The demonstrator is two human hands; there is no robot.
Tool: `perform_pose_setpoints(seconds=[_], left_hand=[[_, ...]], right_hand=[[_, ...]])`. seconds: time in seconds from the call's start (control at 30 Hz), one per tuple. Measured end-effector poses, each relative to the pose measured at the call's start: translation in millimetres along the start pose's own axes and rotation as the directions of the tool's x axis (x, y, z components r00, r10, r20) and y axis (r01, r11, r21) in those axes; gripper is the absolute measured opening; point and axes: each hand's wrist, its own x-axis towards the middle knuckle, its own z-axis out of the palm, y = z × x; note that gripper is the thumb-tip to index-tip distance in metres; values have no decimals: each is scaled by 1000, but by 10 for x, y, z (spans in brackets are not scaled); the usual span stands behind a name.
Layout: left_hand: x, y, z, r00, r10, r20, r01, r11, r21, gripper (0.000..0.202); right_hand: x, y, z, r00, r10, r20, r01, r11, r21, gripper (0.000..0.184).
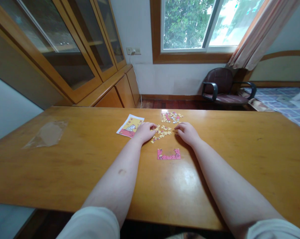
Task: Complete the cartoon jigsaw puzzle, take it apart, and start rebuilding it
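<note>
Both my arms reach out over a wooden table (65,166). My left hand (145,131) rests with curled fingers at the left edge of a pile of yellow jigsaw pieces (162,132). My right hand (187,131) lies at the pile's right edge, fingers bent and pinched on something I cannot make out. Nearer to me lies a joined pink strip of puzzle (169,154). A second heap of loose pieces (171,117) sits farther back. A reference picture card (130,125) lies just left of my left hand.
A clear plastic bag (47,133) lies at the table's left. Wooden glass-door cabinets (72,49) line the left wall. A dark armchair (222,87) stands under the window (202,25), and a bed (284,103) is at the right.
</note>
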Motion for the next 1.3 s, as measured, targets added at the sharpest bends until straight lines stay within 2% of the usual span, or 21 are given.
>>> perform_pose_setpoints(seconds=[0.17, 0.43, 0.57, 0.97, 1.13, 1.2, 1.3], left_hand=[[-6, 11, 3, 1000, 24, 17, -24, 1000, 2, 26], [16, -6, 38, 1000, -8, 20, 13, 967, -254, 26], [13, -1, 23, 999, -44, 29, 51, 944, -325, 25], [31, 1, -14, 981, -181, -73, 157, 953, -258, 20], [21, -28, -7, 988, -134, -71, 126, 985, -115, 21], [9, -13, -14, 996, -60, -73, 55, 997, -62, 22], [-5, 20, -14, 996, 86, -1, -86, 996, -28, 22]], right_hand=[[3, -4, 2, 1000, 6, 5, -6, 1000, 12, 21], [-4, -6, -3, 1000, 14, 2, -14, 1000, 16, 21], [-7, -6, -3, 1000, 14, 1, -14, 1000, 17, 21], [-6, 2, 1, 1000, 20, -1, -20, 1000, 13, 22], [-6, -24, -6, 1000, 14, 4, -14, 1000, 4, 22], [-2, -30, -7, 1000, 14, 7, -14, 1000, -2, 22], [2, -26, 0, 1000, 10, 15, -10, 1000, -14, 21]])
